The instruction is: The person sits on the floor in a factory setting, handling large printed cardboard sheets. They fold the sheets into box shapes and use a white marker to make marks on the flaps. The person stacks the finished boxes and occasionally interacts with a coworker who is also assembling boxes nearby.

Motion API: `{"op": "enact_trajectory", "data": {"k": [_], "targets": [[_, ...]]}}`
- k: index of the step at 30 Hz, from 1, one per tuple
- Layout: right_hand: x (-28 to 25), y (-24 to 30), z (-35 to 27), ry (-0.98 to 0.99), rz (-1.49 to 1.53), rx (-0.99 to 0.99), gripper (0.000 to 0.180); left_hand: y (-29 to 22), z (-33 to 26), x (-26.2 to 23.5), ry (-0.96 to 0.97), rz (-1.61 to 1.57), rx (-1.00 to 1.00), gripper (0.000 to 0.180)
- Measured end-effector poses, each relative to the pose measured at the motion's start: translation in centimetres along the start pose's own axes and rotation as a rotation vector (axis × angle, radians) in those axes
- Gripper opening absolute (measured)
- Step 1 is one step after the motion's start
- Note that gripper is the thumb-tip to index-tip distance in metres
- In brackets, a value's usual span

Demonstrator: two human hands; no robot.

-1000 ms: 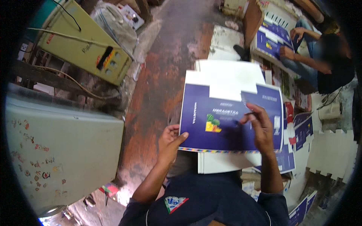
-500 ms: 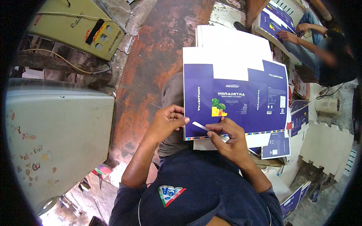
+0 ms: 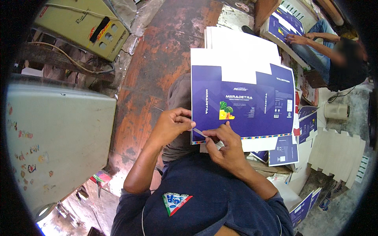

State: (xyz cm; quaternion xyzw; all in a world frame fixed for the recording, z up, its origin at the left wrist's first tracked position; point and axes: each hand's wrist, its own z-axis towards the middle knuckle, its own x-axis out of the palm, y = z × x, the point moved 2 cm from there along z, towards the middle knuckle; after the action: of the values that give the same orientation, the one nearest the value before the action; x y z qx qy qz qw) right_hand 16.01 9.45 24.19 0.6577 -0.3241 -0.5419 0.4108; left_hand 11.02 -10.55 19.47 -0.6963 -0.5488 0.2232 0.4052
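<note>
A stack of printed sheets (image 3: 244,114), purple below a stepped white upper part, rests over my lap, with a picture of vegetables on the top one. My right hand (image 3: 226,145) lies over its lower edge, pinching a narrow, flat, pale strip (image 3: 200,133) between thumb and fingers. That strip slants across the sheet's lower left corner, its tip close to my left thumb. My left hand (image 3: 171,128) is closed at the sheet's left edge, thumb against the curled fingers. What sits in that pinch is hidden.
A white cabinet-like box (image 3: 59,129) stands at my left, with a green machine (image 3: 78,25) beyond. At far right, a person (image 3: 323,51) handles similar sheets (image 3: 281,25). More printed sheets (image 3: 283,151) and grey notched boards (image 3: 334,153) lie to my right.
My right hand has moved left with the pale strip, bringing its tip near my left thumb. My left hand stays at the sheet's edge. The whole view has shifted slightly.
</note>
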Motion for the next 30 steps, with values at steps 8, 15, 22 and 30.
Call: {"op": "enact_trajectory", "data": {"k": [8,15,22,30], "targets": [[0.4,-0.1,-0.1,-0.012,-0.068,-0.053,0.017,-0.7,-0.3,0.2,-0.015,0.019,-0.002,0.032],[0.3,0.4,0.2,-0.008,-0.092,-0.072,0.015,-0.5,0.0,0.2,-0.008,0.016,0.017,0.032],[1.2,0.1,0.1,0.062,-0.152,-0.063,0.014,-0.8,-0.1,0.5,-0.029,-0.015,-0.004,0.03],[-0.7,0.0,0.3,0.362,-0.061,-0.087,0.016,-0.6,0.1,0.4,-0.05,0.016,0.005,0.032]]}}
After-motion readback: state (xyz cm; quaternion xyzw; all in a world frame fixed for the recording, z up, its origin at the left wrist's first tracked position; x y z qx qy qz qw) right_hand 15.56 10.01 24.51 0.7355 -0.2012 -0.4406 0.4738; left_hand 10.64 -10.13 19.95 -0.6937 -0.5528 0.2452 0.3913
